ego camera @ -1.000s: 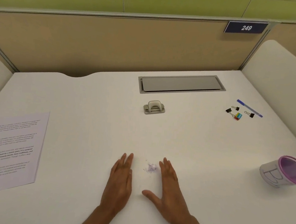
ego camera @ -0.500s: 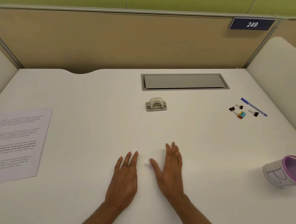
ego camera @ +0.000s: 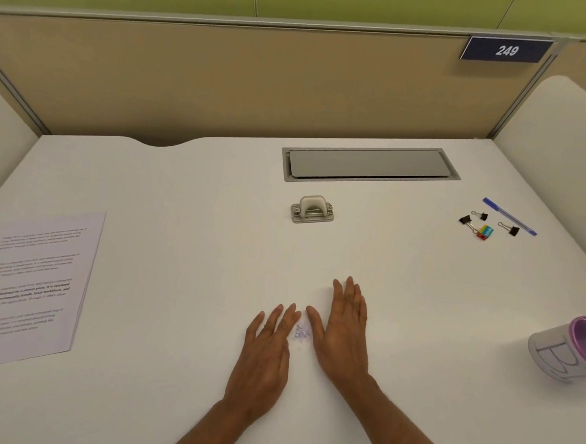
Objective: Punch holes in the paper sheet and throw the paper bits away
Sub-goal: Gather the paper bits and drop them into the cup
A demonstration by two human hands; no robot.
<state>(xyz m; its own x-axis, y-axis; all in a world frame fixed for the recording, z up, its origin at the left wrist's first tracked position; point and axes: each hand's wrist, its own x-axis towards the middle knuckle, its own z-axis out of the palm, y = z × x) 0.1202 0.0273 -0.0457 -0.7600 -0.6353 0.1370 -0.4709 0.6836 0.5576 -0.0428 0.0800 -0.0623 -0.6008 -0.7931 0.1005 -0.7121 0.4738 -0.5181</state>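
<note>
A small heap of pale purple paper bits point(ego camera: 300, 333) lies on the white desk point(ego camera: 190, 188), squeezed between my two hands. My left hand point(ego camera: 265, 354) lies flat, palm down, just left of the heap, fingers straight. My right hand point(ego camera: 341, 331) lies flat just right of it, its thumb edge against the bits. The printed paper sheet point(ego camera: 29, 281) lies at the desk's left edge. A grey hole punch point(ego camera: 312, 209) stands farther back at the centre. A white cup with a purple rim point(ego camera: 573, 352) lies on its side at the right edge.
A grey cable hatch point(ego camera: 370, 164) is set into the desk behind the punch. Several binder clips point(ego camera: 483, 225) and a blue pen point(ego camera: 509, 216) lie at the back right. Beige partition walls point(ego camera: 224, 80) close off the back.
My hands have slid together, narrowing the gap and gathering the scattered bits into a tighter heap. My right hand moved left and forward.
</note>
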